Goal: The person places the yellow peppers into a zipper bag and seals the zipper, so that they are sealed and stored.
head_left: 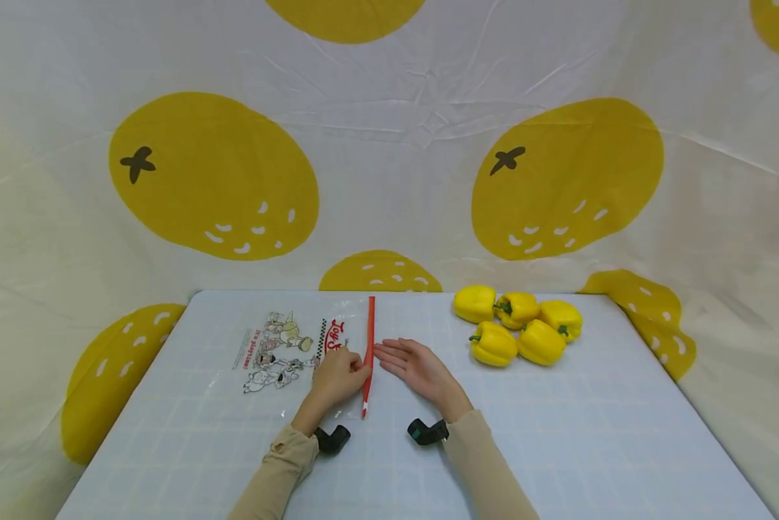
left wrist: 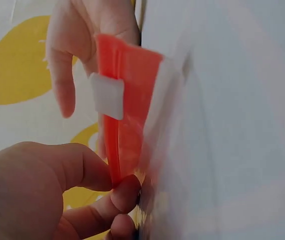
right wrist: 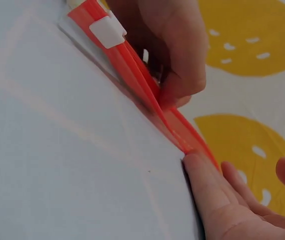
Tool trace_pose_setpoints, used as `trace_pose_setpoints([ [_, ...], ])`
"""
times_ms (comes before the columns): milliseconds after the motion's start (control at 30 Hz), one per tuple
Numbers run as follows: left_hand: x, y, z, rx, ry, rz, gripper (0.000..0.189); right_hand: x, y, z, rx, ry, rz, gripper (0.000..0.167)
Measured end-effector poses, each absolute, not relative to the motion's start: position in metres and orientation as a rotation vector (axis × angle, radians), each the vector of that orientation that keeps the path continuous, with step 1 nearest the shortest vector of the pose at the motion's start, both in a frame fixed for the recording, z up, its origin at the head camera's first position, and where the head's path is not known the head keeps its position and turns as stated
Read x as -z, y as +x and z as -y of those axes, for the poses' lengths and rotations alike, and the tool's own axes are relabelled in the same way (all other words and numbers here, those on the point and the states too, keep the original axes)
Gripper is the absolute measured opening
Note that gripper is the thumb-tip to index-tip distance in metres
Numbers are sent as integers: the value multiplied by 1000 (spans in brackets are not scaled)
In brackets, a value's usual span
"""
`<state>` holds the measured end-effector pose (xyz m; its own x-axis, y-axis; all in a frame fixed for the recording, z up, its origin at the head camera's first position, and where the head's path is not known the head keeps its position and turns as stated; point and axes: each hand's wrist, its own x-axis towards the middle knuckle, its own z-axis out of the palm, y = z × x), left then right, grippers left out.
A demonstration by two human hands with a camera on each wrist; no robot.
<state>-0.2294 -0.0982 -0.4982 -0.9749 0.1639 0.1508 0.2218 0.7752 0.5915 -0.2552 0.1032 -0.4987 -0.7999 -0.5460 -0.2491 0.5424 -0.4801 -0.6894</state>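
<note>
The mouth of the plastic bag point(head_left: 292, 354) seems partly parted: in the right wrist view the two edges of its red strip point(head_left: 369, 336) stand apart for a stretch near the fingers, though how far the gap runs cannot be told. The white slider point(left wrist: 107, 96) sits near the end of the strip closest to the person, at about five o'clock from the left hand point(head_left: 340, 372), so the undoing of the zip looks well advanced, while the spreading of the mouth looks only begun.

The bag lies flat on the table point(head_left: 591, 433), at ten o'clock from the left hand, its red strip running roughly from twelve to six. Through the clear plastic only printed cartoon animals and lettering show; no pepper is in it. All five yellow peppers point(head_left: 518, 312) lie outside, in a loose cluster at two o'clock from the right hand point(head_left: 422, 372), so none of them has been bagged.

The left hand pinches the red strip between thumb and finger. The right hand, at three o'clock from the left, holds nothing; its fingers are stretched out, and in its wrist view one fingertip touches the strip's edge.
</note>
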Motion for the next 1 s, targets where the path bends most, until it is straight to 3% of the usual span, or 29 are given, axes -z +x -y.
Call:
trace_pose_setpoints([
  [367, 509, -236, 106, 1294, -241, 2818, 17, 495, -250, -95, 2207, -35, -1268, 48],
  [1000, 506, -235, 99, 1607, -321, 2521, 17, 492, -246, -92, 2108, -34, -1451, 43],
])
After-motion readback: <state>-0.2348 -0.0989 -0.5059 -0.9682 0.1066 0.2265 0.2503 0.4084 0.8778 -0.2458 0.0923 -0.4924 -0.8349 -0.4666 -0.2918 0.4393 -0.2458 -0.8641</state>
